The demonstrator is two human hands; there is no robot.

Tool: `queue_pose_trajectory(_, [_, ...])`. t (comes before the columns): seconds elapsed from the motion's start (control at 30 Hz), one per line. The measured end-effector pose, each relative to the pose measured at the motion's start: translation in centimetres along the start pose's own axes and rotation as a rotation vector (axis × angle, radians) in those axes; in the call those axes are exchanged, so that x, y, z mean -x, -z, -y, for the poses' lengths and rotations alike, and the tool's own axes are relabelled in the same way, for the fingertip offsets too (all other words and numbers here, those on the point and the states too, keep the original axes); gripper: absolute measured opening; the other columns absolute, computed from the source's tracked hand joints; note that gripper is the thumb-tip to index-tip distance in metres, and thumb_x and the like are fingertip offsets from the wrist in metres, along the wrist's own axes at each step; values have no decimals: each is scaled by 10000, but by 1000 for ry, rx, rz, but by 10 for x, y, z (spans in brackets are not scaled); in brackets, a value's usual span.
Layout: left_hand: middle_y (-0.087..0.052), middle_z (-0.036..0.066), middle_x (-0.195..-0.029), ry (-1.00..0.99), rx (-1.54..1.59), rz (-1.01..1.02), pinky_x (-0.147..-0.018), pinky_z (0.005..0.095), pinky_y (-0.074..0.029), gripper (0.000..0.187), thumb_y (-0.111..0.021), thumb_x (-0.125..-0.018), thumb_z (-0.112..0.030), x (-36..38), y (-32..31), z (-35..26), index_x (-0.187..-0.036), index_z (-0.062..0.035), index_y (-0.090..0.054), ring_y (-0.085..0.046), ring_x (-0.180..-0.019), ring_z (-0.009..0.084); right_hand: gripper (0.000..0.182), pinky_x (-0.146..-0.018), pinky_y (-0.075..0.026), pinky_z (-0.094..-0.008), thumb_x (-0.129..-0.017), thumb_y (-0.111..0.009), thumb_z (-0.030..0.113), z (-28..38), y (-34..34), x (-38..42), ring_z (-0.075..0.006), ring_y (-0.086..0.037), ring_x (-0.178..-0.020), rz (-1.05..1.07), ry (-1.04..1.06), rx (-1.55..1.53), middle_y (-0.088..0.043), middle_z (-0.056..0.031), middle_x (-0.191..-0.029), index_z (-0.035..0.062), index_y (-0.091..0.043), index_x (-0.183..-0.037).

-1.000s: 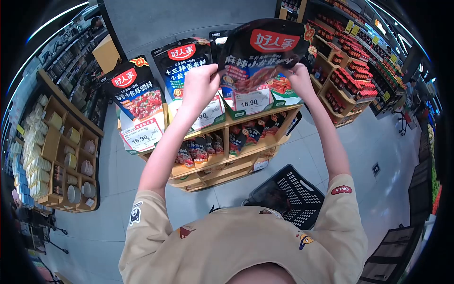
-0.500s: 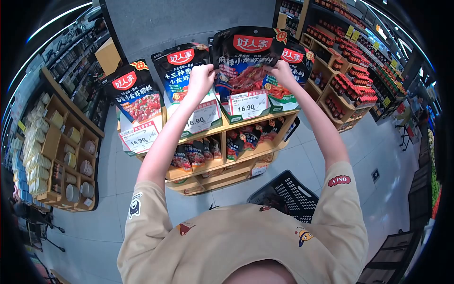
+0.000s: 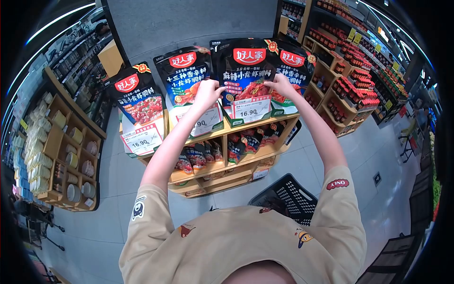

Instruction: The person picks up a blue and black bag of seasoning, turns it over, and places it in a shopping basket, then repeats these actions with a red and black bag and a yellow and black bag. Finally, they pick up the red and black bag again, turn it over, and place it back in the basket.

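Four large black seasoning pouches with red logos stand in a row on top of a wooden display shelf. My left hand (image 3: 208, 92) is closed at the left edge of the centre-right pouch (image 3: 248, 73), thumb and fingers pinched together. On that pouch's right edge, my right hand (image 3: 282, 87) is closed too. A white price card (image 3: 251, 109) reading 16.90 covers the pouch's lower front. Behind my left hand stands another pouch (image 3: 183, 75), its price card partly hidden by my forearm. The rightmost pouch (image 3: 294, 64) is partly covered by my right hand.
Small pouches (image 3: 196, 156) fill the shelf below. A black basket (image 3: 295, 201) sits on the floor in front of the wooden stand (image 3: 208, 170). Shelves of red-lidded jars (image 3: 352, 92) are at the right, and bowls and cups (image 3: 73, 191) at the left.
The centre-right pouch has come down and stands more upright, with its printed front facing me more fully. Both my hands have moved slightly lower along with it.
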State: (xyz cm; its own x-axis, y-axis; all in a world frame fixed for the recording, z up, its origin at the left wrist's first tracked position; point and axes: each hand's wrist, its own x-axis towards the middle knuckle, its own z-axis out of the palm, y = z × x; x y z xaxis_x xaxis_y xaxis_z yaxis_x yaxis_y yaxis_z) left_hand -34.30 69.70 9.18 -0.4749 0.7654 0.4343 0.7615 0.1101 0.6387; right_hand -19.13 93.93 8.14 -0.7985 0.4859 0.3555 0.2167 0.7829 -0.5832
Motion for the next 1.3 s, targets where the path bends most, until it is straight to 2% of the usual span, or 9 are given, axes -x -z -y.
queue_pose_trajectory(0.4, [-586,109,-657,-170,-32,-294,-523,283,-444,133,-518,-732,-99,38,10,-22,-809,-18,-590,-578,-562,184,181,-679,-433,-218,-739,-545,95,-19,8,43,-121,-573,-766,-105,-53,-438,-603,-85,-812,-35,-577,-861])
queue_pose_trajectory(0.6, [-571,120,-667,-406,-1,14,-508,287,-435,129,-494,-730,-49,128,-22,-27,-820,-34,-585,-560,-562,228,114,-685,-421,-219,-778,-462,17,-48,-19,111,-112,-562,-750,-466,-5,-497,-597,-68,-774,-27,-559,-818])
queue_pose_trajectory(0.8, [-588,142,-739,77,-88,506,-622,340,-454,212,-483,-734,-160,277,-117,99,-900,-55,-563,-570,-662,280,150,-674,-418,-220,-760,-431,0,-118,-99,257,-115,-559,-740,-487,-424,-445,-601,-66,-756,-19,-568,-818])
queue_pose_trajectory(1.0, [-584,164,-839,708,-72,887,-706,362,-451,238,-492,-712,-200,507,-138,211,-893,-68,-572,-557,-783,308,151,-680,-412,-220,-777,-450,57,-120,-169,435,-108,-550,-724,-164,-914,-284,-601,-54,-761,-10,-566,-847])
queue_pose_trajectory(1.07, [-592,149,-803,1301,149,801,-667,345,-460,242,-487,-705,-187,580,-127,219,-877,-41,-572,-569,-739,289,140,-666,-413,-222,-775,-461,58,-100,-184,483,-109,-553,-708,-19,-1103,-282,-603,-43,-759,11,-570,-850])
queue_pose_trajectory(1.13, [-590,145,-706,279,-167,1304,-570,334,-468,242,-473,-708,-175,673,-116,263,-852,-6,-570,-577,-609,251,132,-674,-417,-230,-751,-491,73,-125,-213,557,-125,-560,-726,176,-1093,-181,-601,-61,-761,22,-573,-842])
queue_pose_trajectory(1.17, [-590,145,-706,274,-151,1328,-570,334,-468,242,-473,-708,-175,680,-110,249,-852,-6,-570,-577,-609,251,141,-682,-421,-242,-738,-503,87,-118,-219,579,-142,-565,-735,214,-1112,-93,-601,-75,-770,23,-573,-842])
queue_pose_trajectory(1.23, [-586,131,-664,1131,39,1126,-506,319,-461,244,-461,-729,-176,669,-91,211,-837,12,-573,-564,-534,204,151,-691,-426,-254,-725,-514,100,-105,-224,609,-159,-570,-744,259,-1150,-4,-600,-89,-778,25,-574,-842])
queue_pose_trajectory(1.3, [-590,132,-676,1160,62,1112,-512,310,-464,250,-456,-739,-177,659,-88,203,-843,21,-569,-569,-547,194,181,-703,-432,-286,-709,-519,127,-95,-230,634,-197,-574,-768,345,-1163,28,-598,-115,-800,29,-575,-851])
